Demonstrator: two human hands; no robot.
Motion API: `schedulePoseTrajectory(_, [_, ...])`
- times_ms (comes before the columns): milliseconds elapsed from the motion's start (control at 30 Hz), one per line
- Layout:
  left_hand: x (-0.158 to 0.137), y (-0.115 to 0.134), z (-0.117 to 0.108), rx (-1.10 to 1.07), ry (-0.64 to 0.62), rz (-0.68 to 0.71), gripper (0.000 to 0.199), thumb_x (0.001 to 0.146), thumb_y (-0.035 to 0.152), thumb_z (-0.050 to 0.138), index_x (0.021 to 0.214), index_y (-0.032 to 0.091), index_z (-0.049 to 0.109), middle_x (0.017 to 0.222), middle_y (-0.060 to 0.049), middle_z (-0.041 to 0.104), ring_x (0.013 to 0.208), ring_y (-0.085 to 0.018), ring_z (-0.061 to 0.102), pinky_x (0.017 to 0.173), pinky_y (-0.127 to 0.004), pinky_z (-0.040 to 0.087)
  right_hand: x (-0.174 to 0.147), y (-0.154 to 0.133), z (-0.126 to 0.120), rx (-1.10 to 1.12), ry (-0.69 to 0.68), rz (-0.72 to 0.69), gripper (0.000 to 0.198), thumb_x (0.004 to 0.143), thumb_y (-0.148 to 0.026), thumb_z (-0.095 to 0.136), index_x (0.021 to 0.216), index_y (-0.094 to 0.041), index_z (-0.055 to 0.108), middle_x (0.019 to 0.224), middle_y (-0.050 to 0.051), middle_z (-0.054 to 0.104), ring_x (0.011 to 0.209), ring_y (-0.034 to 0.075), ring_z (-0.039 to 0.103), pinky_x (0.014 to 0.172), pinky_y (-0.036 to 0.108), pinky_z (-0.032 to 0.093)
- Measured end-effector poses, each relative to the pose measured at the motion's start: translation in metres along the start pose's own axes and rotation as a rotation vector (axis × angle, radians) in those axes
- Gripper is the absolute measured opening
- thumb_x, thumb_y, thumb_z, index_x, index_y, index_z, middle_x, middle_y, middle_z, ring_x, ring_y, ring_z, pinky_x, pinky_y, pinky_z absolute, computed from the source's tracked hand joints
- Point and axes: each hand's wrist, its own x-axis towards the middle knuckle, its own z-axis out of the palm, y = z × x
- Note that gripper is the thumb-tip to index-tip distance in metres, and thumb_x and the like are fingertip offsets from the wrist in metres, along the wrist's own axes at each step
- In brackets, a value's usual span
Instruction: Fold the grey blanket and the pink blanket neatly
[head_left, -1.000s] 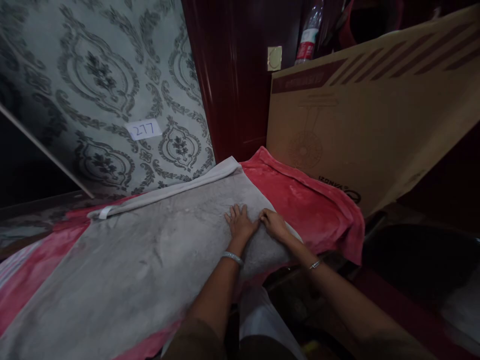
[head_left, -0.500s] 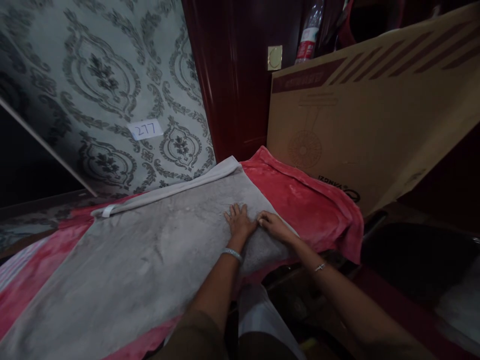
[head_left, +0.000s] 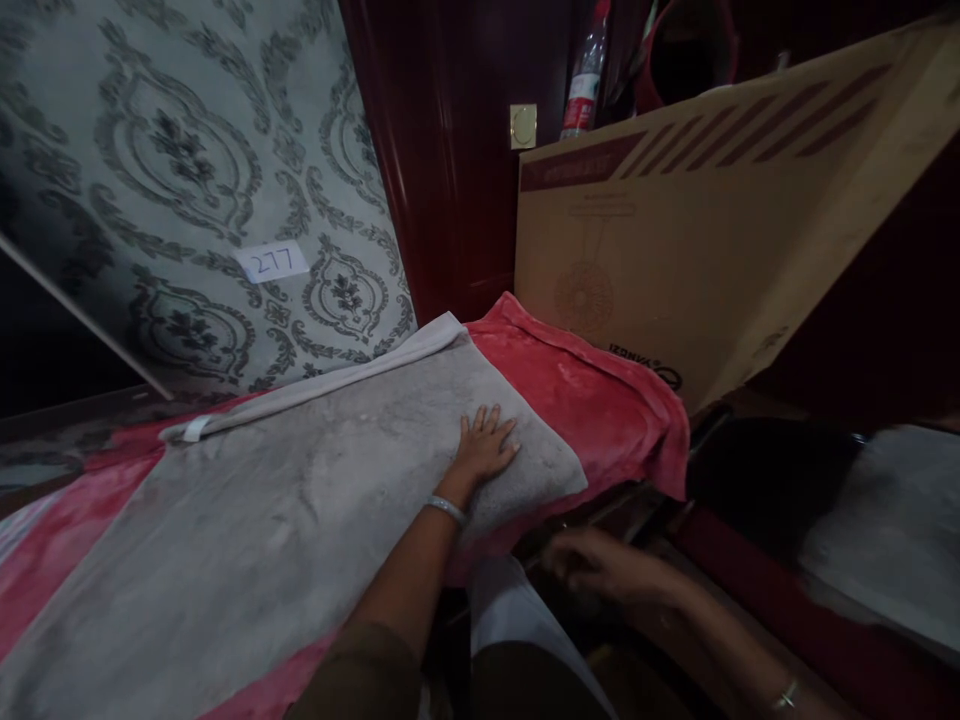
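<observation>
One left hand (head_left: 486,445) is laid splayed on grey cloth (head_left: 300,500), nearer; cloth's length is stretched leftward; right hand (head_left: 589,562) is held off cloth, blurred, grip untellable.

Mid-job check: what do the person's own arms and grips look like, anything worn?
Left grip: five fingers, no glove; a pale, silvery bangle at the wrist, a dark olive-brown sleeve farther up. Right grip: blurred, no glove seen; a thin, shiny bracelet farther back, no sleeve in view.
</observation>
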Motion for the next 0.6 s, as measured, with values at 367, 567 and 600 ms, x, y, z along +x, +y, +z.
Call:
schedulePoseTrajectory(367, [-0.099, 0.014, 0.0, -0.153, -0.103, 0.339, 0.062, 0.096, 0.047, 0.049, 0.154, 0.033, 0.033, 0.164, -0.006, 0.029, 0.152, -0.024, 0.022, 0.124, -0.052, 0.016, 0.066, -0.025, -0.032, -0.252, 0.521, -0.174, 0.043, 0.094, -0.043, 0.043, 0.121, -0.02, 0.067, 0.123, 0.013, 0.068, 0.116, 0.027, 0.062, 0.102, 0.045, 0.048])
schedulePoseTrajectory(567, [-0.174, -0.045, -0.016, -0.085, 0.079, -0.041, 0.055, 0.098, 0.045, 0.046, 0.152, 0.032, 0.039, 0.163, -0.007, 0.031, 0.152, -0.024, 0.024, 0.124, -0.055, 0.011, 0.131, 0.007, -0.027, -0.627, 0.504, -0.189, 0.061, 0.092, -0.048, 0.039, 0.144, -0.018, 0.05, 0.149, 0.015, 0.049, 0.14, 0.031, 0.042, 0.115, 0.051, 0.035])
schedulePoseTrajectory(600, [-0.189, -0.062, -0.019, -0.049, 0.094, -0.164, 0.055, 0.099, 0.044, 0.045, 0.152, 0.03, 0.039, 0.163, -0.008, 0.03, 0.152, -0.025, 0.023, 0.124, -0.056, 0.011, 0.138, 0.012, -0.024, -0.68, 0.485, -0.165, 0.063, 0.092, -0.049, 0.037, 0.145, -0.018, 0.049, 0.15, 0.015, 0.047, 0.141, 0.033, 0.04, 0.114, 0.054, 0.035])
